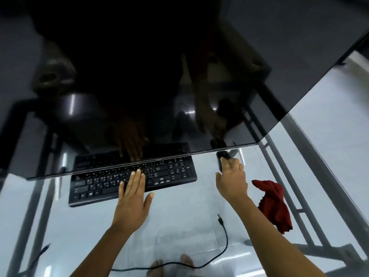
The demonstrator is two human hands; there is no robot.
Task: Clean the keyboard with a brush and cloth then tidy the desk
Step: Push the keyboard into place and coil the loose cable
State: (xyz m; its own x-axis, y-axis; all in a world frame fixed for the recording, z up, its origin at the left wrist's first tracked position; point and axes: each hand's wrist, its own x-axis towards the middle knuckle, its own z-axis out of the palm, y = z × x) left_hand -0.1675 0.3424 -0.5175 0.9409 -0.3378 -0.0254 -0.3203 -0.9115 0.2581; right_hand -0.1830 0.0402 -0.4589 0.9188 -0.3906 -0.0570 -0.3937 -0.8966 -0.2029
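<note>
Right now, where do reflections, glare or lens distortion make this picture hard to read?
Head view: the dark monitor mirrors the left hand and the keyboard; the glass desk shows glare streaks; the wide lens bends straight edges; the black object gripped by the right hand is partly hidden and soft.

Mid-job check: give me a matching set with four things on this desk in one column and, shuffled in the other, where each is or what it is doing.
Things:
1. left hand
2. right hand
3. red cloth
4. USB cable

Places or states:
A. lies crumpled toward the right side of the glass desk
B. rests flat, fingers straight, on the black keyboard
C. lies loose on the glass, plug end free
D. grips a small black object at the monitor's lower edge

Pairs: 1-B, 2-D, 3-A, 4-C
</note>
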